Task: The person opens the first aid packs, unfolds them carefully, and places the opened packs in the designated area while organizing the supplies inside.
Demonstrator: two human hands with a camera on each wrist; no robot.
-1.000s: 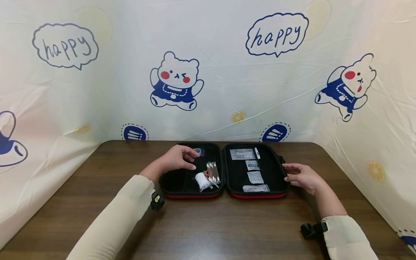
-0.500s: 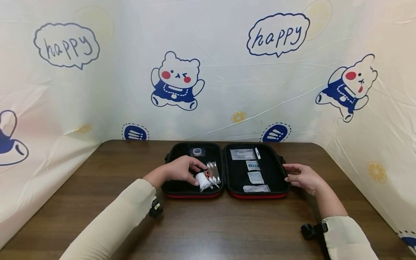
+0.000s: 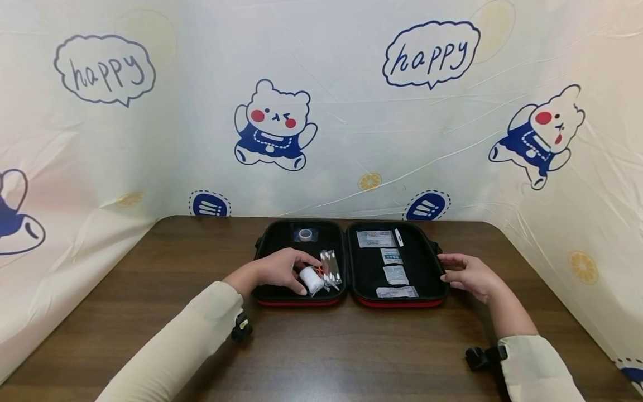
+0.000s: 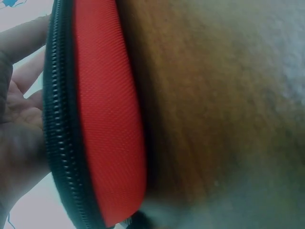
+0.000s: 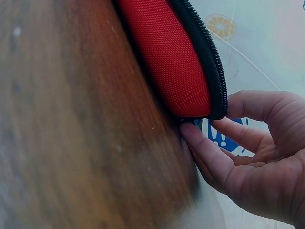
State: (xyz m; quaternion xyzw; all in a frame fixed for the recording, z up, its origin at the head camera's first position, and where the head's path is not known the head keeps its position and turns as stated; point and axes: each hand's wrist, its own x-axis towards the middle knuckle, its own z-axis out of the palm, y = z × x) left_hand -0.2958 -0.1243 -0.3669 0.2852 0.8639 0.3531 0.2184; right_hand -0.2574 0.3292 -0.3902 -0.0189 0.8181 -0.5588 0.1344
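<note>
An open black zip case (image 3: 271,262) with red outer sides lies unfolded on the wooden table. My left hand (image 3: 273,269) reaches into its left half, with thumb and fingers round a white bandage roll (image 3: 312,281) in clear wrap. Orange-handled scissors (image 3: 318,271), partly covered, and a packet of cotton swabs (image 3: 330,268) lie just right of the roll. In the left wrist view, the red case wall (image 4: 109,109) hides part of that hand. My right hand (image 3: 471,274) touches the case's right outer edge, its thumb and fingertips at the corner below the zipper (image 5: 217,71) in the right wrist view.
A roll of tape (image 3: 305,235) in a clear bag lies at the back of the left half. The right half holds several flat packets (image 3: 396,274) and a thin white stick (image 3: 399,237). A printed cloth (image 3: 346,123) stands behind the table (image 3: 346,357).
My left hand has moved from the tape at the back down to the bandage roll, which has shifted slightly. The tape is now uncovered. My right hand has stayed at the case's edge.
</note>
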